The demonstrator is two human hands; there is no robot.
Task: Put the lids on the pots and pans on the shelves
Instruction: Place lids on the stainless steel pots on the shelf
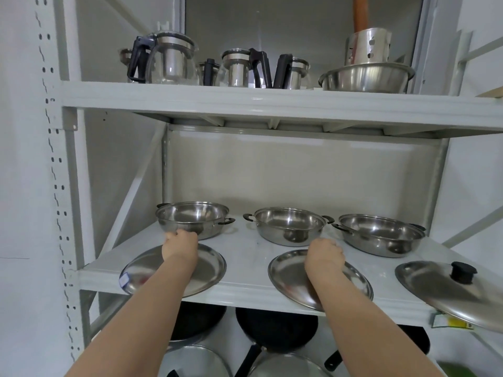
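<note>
Three open steel pots stand in a row at the back of the middle shelf: the left pot, the middle pot and the right pot. In front of them lie three steel lids. My left hand is closed over the centre of the left lid, hiding its knob. My right hand is closed over the centre of the middle lid the same way. The right lid with its black knob lies untouched, overhanging the shelf's front edge.
The top shelf carries several glass teapots with black handles, a steel bowl and a perforated steel cylinder. Below the middle shelf are black pans and glass lids. A perforated upright frames the left side.
</note>
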